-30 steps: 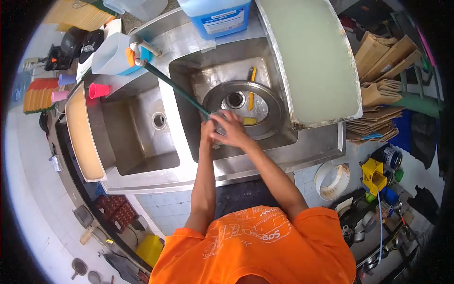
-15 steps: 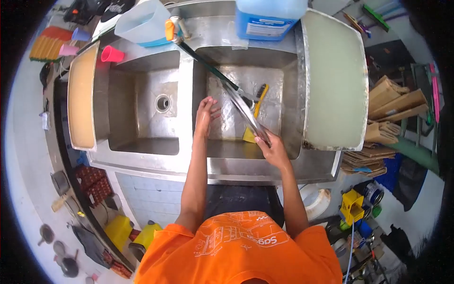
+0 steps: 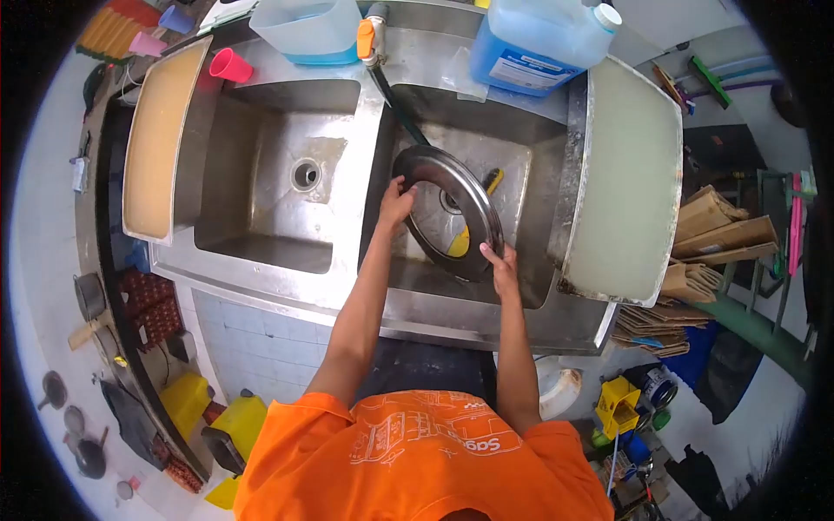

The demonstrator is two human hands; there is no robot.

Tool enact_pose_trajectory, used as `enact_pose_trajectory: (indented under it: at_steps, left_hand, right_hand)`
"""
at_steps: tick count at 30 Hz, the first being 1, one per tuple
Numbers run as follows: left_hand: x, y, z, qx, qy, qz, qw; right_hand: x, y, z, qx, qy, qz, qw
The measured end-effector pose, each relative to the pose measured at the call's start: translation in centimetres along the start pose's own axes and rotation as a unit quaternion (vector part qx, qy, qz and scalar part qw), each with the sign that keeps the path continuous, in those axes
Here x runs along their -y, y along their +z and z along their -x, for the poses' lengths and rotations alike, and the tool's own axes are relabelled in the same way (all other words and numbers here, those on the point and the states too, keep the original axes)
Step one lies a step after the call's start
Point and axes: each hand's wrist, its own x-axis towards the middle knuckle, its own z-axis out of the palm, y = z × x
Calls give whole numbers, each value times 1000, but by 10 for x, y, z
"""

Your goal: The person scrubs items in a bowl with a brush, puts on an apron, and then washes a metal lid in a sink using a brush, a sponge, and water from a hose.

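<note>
Over the right sink basin (image 3: 543,187), I hold a shiny dark metal ring (image 3: 477,201) with a wide opening, tilted so its face shows. My left hand (image 3: 397,207) grips its left rim, fingers curled at the edge. On the lower right rim, my right hand (image 3: 501,267) is closed with the thumb on top. A yellow-handled brush (image 3: 494,180) lies in the basin, partly hidden behind the ring. Through the opening a yellow piece (image 3: 460,242) and part of the drain show. A dark green hose (image 3: 407,117) runs from the orange-handled tap (image 3: 367,39) behind the ring.
To the left is another basin (image 3: 287,208) with a drain. Trays of orange (image 3: 161,148) and pale green liquid (image 3: 627,174) flank the sinks. Behind stand a red cup (image 3: 231,65), a tub of blue liquid (image 3: 308,33) and a blue jug (image 3: 539,48). Flattened cardboard (image 3: 725,227) is at right.
The ring has turned from nearly edge-on to showing its face. My left hand, open and apart before, now grips its left rim. The head view has shifted slightly.
</note>
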Motion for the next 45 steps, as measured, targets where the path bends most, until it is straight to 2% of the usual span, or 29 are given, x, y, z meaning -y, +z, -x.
enact_pose_trajectory:
  at_steps: [2,5,7,9,11,12,13,14,15,17,20,21,23,24,25,26,27,28,29,31,33,35,37,39,40,41,42,44,45]
  left_hand:
    - [39,10,-11,-8,-11,3,1000]
    - [58,11,-6,12,-78,13,997]
    - [85,17,-14,73,-152,-79,983]
    - [100,27,-8,77,-170,-80,979]
    - [114,35,-1,79,-187,-83,976]
    - [127,40,-2,70,-167,-113,977]
    - [145,47,-8,62,-146,-143,977]
    - [192,65,-36,73,-185,-159,967]
    - [192,66,-36,74,-187,-158,967]
    - [171,61,-26,54,-236,31,970]
    - [119,47,-4,17,-292,307,906]
    - [99,43,3,17,-294,306,905]
    - [66,41,17,-113,-227,293,922]
    - [71,46,14,-156,-212,268,927]
    - [63,46,19,-157,-215,264,927]
    - [53,45,22,-184,-223,237,928]
    - [46,44,23,-209,-230,209,927]
    - [46,43,19,-200,-241,213,925]
    - [52,47,16,-200,-243,212,925]
    - [64,53,7,-202,-189,280,919]
    - [61,53,4,-204,-198,269,920]
    - [54,51,8,-206,-205,255,922]
    - [47,51,13,-183,-215,261,923]
    - [49,51,13,-177,-230,271,918]
    - [48,52,12,-170,-244,286,911]
    - [51,53,10,-168,-245,286,911]
    - [58,53,7,-163,-221,177,945]
    - [63,51,7,-123,-204,4,971]
    - [94,56,-5,-121,-205,5,971]
  right_hand:
    - [-8,-7,-11,12,12,20,1000]
    - [-16,-22,-28,-67,-1,-12,998]
    - [-31,-37,-46,-118,-6,-27,993]
    - [-39,-43,-60,-176,34,-1,984]
    - [-32,-40,-65,-230,122,-134,956]
    - [-59,-58,-79,-199,176,-223,938]
    - [-62,-57,-78,-199,177,-223,938]
    - [-64,-57,-73,-178,146,-251,940]
    - [-66,-58,-71,-158,115,-278,941]
    - [-72,-60,-71,-165,120,-284,937]
    - [-72,-61,-68,-181,172,-269,930]
    - [-78,-64,-72,-183,173,-269,930]
    - [-98,-73,-86,-145,197,-175,954]
    - [-93,-74,-95,-166,292,-53,940]
    - [-101,-72,-103,-166,296,-54,939]
    - [-110,-64,-111,-241,184,161,939]
    - [-117,-57,-115,-301,58,366,878]
    - [-101,-40,-109,-318,-16,453,832]
    - [-79,-22,-102,-318,-14,454,832]
    - [-40,15,-99,-110,-178,466,860]
    - [-35,46,-121,45,-253,339,905]
    - [-13,85,-136,62,-146,270,950]
    - [-17,122,-157,17,-272,294,916]
    - [2,150,-151,156,-64,373,913]
    - [-18,157,-155,155,-64,373,913]
    - [-58,160,-163,235,-72,309,919]
    - [-78,159,-168,313,-79,243,915]
    - [-38,154,-139,333,-79,256,904]
    - [-24,151,-123,356,-79,266,892]
